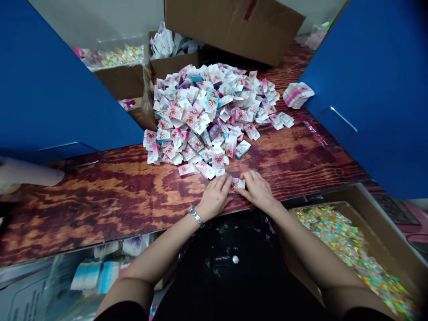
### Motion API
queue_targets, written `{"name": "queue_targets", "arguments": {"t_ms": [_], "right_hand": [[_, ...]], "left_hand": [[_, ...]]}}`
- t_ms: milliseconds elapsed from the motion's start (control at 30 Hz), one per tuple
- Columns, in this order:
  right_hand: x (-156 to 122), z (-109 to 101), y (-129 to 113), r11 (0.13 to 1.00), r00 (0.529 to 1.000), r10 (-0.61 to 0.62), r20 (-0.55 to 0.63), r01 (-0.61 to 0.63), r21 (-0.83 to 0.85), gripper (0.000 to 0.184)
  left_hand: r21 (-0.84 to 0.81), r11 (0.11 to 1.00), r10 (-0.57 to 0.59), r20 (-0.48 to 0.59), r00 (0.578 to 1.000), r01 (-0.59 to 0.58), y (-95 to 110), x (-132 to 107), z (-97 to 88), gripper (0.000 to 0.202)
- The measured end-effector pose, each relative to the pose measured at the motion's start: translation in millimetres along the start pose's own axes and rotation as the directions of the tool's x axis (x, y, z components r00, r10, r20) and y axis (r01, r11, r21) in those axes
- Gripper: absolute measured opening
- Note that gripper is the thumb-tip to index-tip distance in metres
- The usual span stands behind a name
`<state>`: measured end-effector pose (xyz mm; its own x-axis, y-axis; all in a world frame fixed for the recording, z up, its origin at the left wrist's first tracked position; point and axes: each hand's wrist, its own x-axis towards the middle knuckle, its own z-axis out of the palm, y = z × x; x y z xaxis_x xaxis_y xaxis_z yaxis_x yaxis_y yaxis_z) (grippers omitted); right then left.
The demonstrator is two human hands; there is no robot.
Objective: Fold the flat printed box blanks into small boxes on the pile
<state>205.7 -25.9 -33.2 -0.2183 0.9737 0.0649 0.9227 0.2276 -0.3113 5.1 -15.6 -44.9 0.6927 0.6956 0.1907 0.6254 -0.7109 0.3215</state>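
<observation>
Pinching one card packet at 6 o'clock on the table, left hand and right hand each have the grip closed on its ends. Judged light, flimsy, crease-prone: hold by the edges.

- Wood-grain table, dark reddish-brown, with bare stretches at left and right.
- Big heap of small printed cartons at the middle, spilling toward the near edge.
- Small separate stack to the heap's right.
- Large cardboard box at the far edge.
- One single carton near the front, pinched between left hand and right hand.
</observation>
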Motion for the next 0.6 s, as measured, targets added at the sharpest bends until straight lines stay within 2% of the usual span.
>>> {"name": "queue_targets", "arguments": {"t_ms": [100,200,400,500,600], "right_hand": [[-5.5,6.5,0.4,0.993,0.994,-0.054,-0.091,0.063,0.104,0.013],[-9.3,12.2,0.6,0.972,0.985,-0.057,-0.163,0.092,0.217,0.017],[-11.0,10.5,-4.0,0.947,0.988,-0.001,-0.156,0.051,0.317,0.022],[-7.9,6.0,-5.7,0.854,0.988,0.116,-0.105,-0.045,0.519,0.018],[-3.4,2.5,-6.0,0.685,0.979,0.202,0.001,-0.142,0.715,0.021]], "left_hand": [[0.013,1.000,-0.003,-0.006,1.000,0.003,1.5,1.3,-3.9,0.064],[0.016,1.000,-0.004,-0.020,1.000,0.005,1.9,0.9,-3.7,0.062],[0.068,0.998,-0.008,-0.037,0.999,0.010,3.7,-2.8,-0.9,0.059],[0.126,0.992,-0.009,-0.048,0.999,0.015,6.9,-1.5,-4.3,0.056],[0.132,0.991,-0.021,-0.083,0.996,0.032,8.6,0.3,-8.4,0.053]]}}
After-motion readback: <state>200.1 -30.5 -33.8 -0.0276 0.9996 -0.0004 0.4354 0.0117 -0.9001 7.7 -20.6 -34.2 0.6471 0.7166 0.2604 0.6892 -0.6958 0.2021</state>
